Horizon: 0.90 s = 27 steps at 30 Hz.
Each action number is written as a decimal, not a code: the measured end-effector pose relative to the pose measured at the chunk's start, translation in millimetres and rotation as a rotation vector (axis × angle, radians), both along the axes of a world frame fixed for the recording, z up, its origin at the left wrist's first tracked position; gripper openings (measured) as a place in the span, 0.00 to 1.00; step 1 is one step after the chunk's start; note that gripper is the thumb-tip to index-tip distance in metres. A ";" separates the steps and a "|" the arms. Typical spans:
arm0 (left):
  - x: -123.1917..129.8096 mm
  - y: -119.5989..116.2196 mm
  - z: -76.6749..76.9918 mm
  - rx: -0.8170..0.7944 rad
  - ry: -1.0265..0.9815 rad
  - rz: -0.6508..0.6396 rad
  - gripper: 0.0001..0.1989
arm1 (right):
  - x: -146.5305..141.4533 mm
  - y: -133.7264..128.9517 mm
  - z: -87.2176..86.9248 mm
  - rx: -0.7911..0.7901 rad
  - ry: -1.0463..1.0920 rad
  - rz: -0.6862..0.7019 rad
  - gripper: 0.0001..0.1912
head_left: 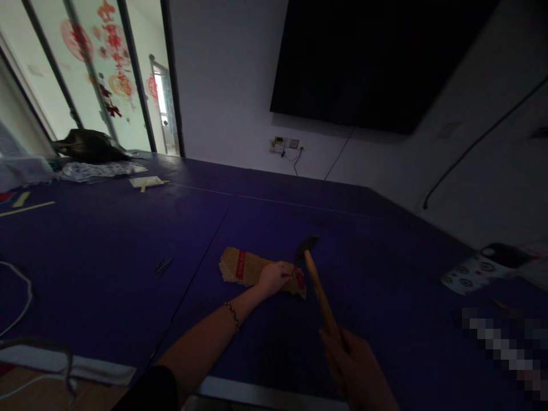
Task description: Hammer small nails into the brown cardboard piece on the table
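Note:
My right hand is wrapped round the wooden handle of a hammer. Its dark head is raised just beyond the right end of a piece of brown cardboard with red printed bands and ragged edges. The cardboard lies flat on the dark blue tabletop. Resting over the cardboard's right part, my left hand has its fingertips pinched together. Whatever is between them is too small and dark to make out. Several thin dark nail-like pieces lie to the left of the cardboard.
A patterned box or cylinder stands at the right. A small white tray-like item with yellow strips lies at the back left, near a dark bag. A white cable curves at the left edge. A wall-mounted screen hangs behind.

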<state>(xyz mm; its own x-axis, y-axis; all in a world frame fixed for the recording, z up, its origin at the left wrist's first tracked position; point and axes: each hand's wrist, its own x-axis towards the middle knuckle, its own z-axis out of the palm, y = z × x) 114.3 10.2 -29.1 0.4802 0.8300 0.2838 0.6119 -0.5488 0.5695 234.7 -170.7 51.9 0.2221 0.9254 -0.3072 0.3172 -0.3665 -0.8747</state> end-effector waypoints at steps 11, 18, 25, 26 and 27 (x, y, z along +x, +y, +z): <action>0.0 -1.4 2.9 -0.003 -0.001 -0.014 0.08 | 4.0 0.9 -5.1 -0.004 0.014 0.035 0.17; 1.0 -1.4 1.7 -0.025 0.002 0.008 0.08 | 1.2 0.7 -7.8 -0.031 -0.091 0.040 0.16; 0.7 -1.6 2.9 -0.046 -0.001 0.022 0.08 | 3.4 -1.9 -9.2 -0.005 -0.103 0.096 0.17; 0.6 -1.6 3.1 -0.050 -0.001 0.023 0.08 | 3.0 -2.0 -10.1 -0.005 -0.117 0.088 0.16; 0.5 -1.7 3.3 -0.053 -0.003 0.024 0.08 | 2.4 -2.1 -10.9 -0.004 -0.129 0.080 0.16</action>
